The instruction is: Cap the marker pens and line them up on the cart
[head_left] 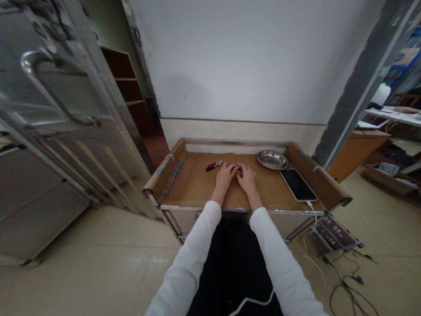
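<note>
My left hand (224, 177) and right hand (247, 179) meet over bench (197, 186), fingers (231, 166) curled, tips closed on small dark object (238, 168) between them. I see pens (213, 166) near left hand, metal dish (272, 159) and phone (298, 184) off to right.

Small dark object (238, 168), partly hidden (shape unclear), over cardboard (197, 186).

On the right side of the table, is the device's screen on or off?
Off, it seems: the device has a dark screen showing no picture, although a white cable is attached at its near end.
</note>
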`<action>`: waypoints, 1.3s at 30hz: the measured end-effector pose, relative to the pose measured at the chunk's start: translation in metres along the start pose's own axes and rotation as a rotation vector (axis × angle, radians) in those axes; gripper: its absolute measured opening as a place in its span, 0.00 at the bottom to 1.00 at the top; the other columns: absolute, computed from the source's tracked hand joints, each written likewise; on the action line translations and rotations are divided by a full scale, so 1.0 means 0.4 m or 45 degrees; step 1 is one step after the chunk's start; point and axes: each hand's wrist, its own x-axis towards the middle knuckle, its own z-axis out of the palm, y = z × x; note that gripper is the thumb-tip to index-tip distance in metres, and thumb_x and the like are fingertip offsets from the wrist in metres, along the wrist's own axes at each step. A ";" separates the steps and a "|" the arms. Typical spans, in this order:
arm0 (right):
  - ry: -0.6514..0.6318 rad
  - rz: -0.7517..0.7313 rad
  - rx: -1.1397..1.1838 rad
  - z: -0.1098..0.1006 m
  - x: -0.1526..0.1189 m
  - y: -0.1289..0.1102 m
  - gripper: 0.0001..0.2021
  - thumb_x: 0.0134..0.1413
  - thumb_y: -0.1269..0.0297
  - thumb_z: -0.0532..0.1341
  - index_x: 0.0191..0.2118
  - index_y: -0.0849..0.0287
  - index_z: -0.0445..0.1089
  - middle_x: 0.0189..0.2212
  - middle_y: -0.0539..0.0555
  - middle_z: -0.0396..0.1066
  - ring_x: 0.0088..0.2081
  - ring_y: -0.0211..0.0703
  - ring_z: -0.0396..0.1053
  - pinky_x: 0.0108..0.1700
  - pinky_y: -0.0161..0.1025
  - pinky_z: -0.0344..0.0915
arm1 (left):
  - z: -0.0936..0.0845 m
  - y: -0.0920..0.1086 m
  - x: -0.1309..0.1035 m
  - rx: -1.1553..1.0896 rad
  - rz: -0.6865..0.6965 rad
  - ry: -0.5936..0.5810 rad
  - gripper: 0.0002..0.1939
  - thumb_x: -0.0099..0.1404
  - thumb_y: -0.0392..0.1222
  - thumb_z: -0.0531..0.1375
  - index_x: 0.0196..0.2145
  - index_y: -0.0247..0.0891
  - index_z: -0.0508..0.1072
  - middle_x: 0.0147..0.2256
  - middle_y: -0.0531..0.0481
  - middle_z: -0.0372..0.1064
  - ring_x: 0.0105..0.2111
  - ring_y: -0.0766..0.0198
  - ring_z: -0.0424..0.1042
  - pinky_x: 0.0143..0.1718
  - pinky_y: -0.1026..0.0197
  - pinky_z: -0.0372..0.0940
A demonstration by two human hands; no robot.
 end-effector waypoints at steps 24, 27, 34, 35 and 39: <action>0.082 -0.214 0.316 0.073 0.029 0.064 0.10 0.56 0.71 0.55 0.41 0.59 0.71 0.42 0.59 0.72 0.45 0.47 0.68 0.48 0.44 0.63 | 0.015 -0.028 0.011 -0.432 0.062 0.563 0.10 0.67 0.46 0.54 0.39 0.38 0.67 0.39 0.46 0.67 0.39 0.62 0.68 0.43 0.59 0.64; 0.076 -0.235 0.371 0.075 0.030 0.066 0.10 0.56 0.70 0.55 0.40 0.59 0.72 0.43 0.58 0.73 0.45 0.47 0.68 0.49 0.44 0.63 | 0.012 -0.027 0.011 -0.416 0.012 0.630 0.10 0.68 0.46 0.52 0.39 0.38 0.67 0.38 0.45 0.66 0.39 0.62 0.67 0.44 0.58 0.63; 0.083 -0.236 0.435 0.070 0.029 0.063 0.11 0.57 0.71 0.54 0.41 0.58 0.72 0.43 0.57 0.73 0.46 0.46 0.69 0.51 0.44 0.63 | 0.010 -0.030 0.012 -0.421 -0.020 0.665 0.10 0.68 0.46 0.51 0.39 0.38 0.66 0.38 0.45 0.66 0.39 0.63 0.67 0.44 0.59 0.62; 0.088 -0.234 0.439 0.069 0.028 0.062 0.11 0.57 0.71 0.54 0.41 0.58 0.72 0.43 0.57 0.73 0.45 0.46 0.69 0.51 0.44 0.63 | 0.010 -0.030 0.012 -0.428 -0.029 0.672 0.10 0.68 0.46 0.51 0.39 0.38 0.66 0.38 0.45 0.66 0.39 0.63 0.67 0.44 0.59 0.62; 0.109 -0.234 0.465 0.063 0.028 0.059 0.10 0.56 0.70 0.54 0.40 0.58 0.72 0.41 0.57 0.73 0.43 0.45 0.69 0.48 0.42 0.64 | 0.011 -0.033 0.014 -0.468 -0.051 0.688 0.10 0.68 0.46 0.51 0.39 0.37 0.66 0.37 0.46 0.66 0.39 0.63 0.67 0.43 0.60 0.62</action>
